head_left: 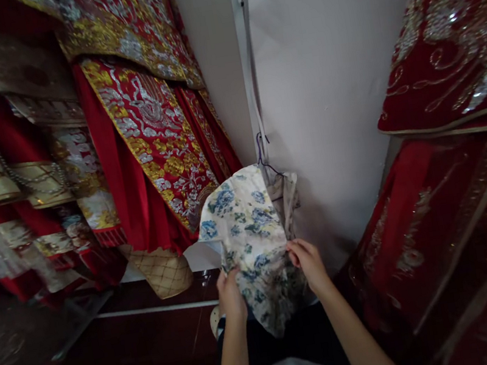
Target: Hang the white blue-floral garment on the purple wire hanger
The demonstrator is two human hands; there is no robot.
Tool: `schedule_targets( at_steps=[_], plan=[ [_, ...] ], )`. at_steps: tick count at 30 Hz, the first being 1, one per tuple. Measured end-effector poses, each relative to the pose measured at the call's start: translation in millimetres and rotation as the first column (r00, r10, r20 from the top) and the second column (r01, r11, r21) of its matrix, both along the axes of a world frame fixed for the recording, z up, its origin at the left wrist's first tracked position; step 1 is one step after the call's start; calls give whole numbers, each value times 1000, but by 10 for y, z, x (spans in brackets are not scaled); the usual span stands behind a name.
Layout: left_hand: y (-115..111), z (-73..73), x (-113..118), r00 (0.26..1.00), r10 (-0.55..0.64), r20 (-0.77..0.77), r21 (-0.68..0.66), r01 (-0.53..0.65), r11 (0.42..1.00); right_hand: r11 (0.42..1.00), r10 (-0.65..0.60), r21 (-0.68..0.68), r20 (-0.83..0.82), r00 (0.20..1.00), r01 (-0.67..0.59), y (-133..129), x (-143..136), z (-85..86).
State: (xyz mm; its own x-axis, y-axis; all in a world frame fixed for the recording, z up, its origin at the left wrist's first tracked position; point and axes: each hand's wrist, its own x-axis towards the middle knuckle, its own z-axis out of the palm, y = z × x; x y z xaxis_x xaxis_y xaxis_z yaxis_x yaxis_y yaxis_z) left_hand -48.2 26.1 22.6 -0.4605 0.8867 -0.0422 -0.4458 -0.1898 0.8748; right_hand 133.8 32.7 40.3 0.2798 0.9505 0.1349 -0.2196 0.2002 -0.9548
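A white garment with blue flowers (250,224) hangs in front of me from a dark hanger (260,154) hooked on a strap by the wall. My left hand (231,295) grips its lower left edge, thumb on top. With fingers pinched, my right hand (306,262) holds the cloth at its right edge. Behind the floral cloth, a grey-beige part (288,191) shows at the right. The lower end of the cloth drapes down over my dark-clothed lap.
Red embroidered costumes with gold and silver (159,115) hang at the left. More red beaded garments (447,70) hang at the right. A pale wall (318,72) stands behind, above a dark tiled floor (170,336).
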Motion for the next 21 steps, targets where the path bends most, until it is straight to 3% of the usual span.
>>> schedule_targets(
  at_steps=[3, 5, 6, 8, 11, 14, 17, 21],
  plan=[
    [4, -51, -77, 925, 353, -142, 213, -320, 923, 998, -54, 16, -65, 996, 55, -156, 92, 13],
    [-60, -44, -11, 865, 429, -258, 337, -336, 880, 999, -39, 27, -42, 998, 40, -232, 111, 50],
    [-104, -30, 61, 856, 396, -332, 370, -268, 890, 999, -28, 35, -14, 1000, 29, -260, 102, 77],
    [-195, 4, 263, 833, 224, -506, 374, -22, 927, 999, 17, 44, 52, 999, -19, -304, 53, 137],
    [-291, 31, 578, 731, -48, -681, 270, 311, 911, 989, 132, 52, 103, 986, -138, -357, -52, 209],
    [-321, 25, 735, 714, -120, -690, 223, 368, 902, 976, 215, 25, 66, 974, -217, -399, -118, 232],
    [-327, 28, 718, 685, -122, -718, 226, 396, 890, 960, 278, -26, -67, 958, -280, -417, -124, 220],
    [-359, 18, 678, 632, -153, -759, 194, 445, 874, 960, 252, -80, -161, 954, -268, -393, -91, 194]
  ],
)
